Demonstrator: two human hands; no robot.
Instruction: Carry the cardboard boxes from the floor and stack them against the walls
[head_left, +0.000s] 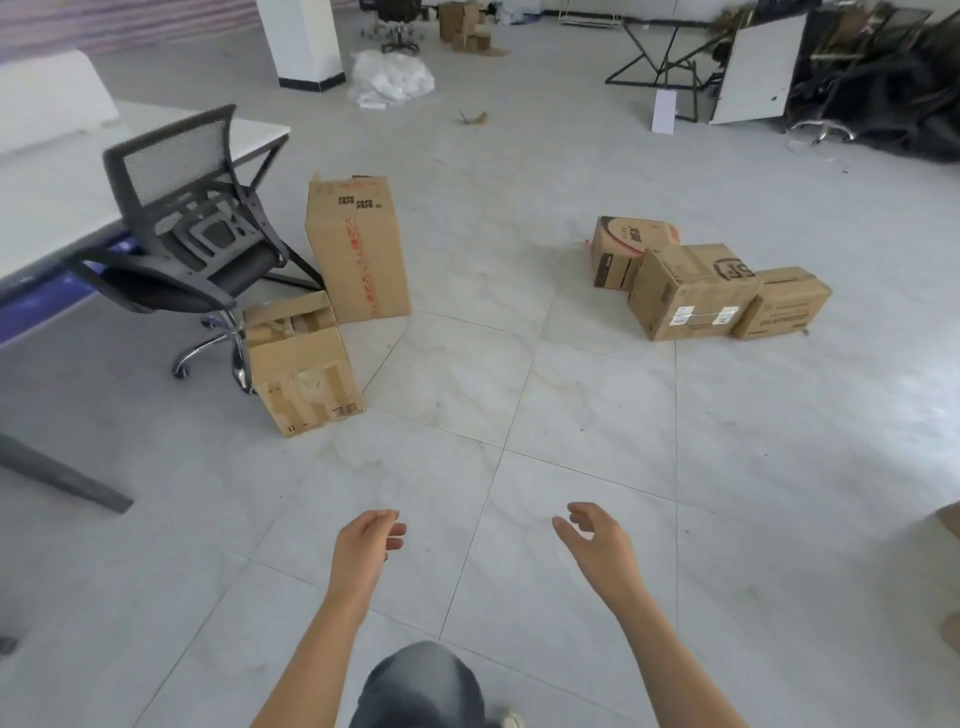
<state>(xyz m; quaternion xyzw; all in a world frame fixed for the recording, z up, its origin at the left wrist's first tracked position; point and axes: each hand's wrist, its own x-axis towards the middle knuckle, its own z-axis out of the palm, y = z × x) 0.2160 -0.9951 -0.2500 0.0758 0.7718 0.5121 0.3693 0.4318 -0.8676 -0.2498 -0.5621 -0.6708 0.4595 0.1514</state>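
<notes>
Several cardboard boxes lie on the grey tiled floor. A tall upright box (357, 249) with red print stands at left-centre, and a torn smaller box (303, 364) sits in front of it. Three more boxes are grouped at right: a big one with labels (688, 291), a small one (784, 304) beside it and one with red print (621, 252) behind. My left hand (366, 545) and my right hand (597, 540) reach forward low in the view, fingers loosely curled, holding nothing. Both are well short of any box.
A black mesh office chair (187, 228) leans against a white desk (57, 208) at left, close to the torn box. A white pillar (301, 41), a heap of plastic wrap (392, 78), more boxes (462, 23) and stacked furniture (831, 67) stand at the back.
</notes>
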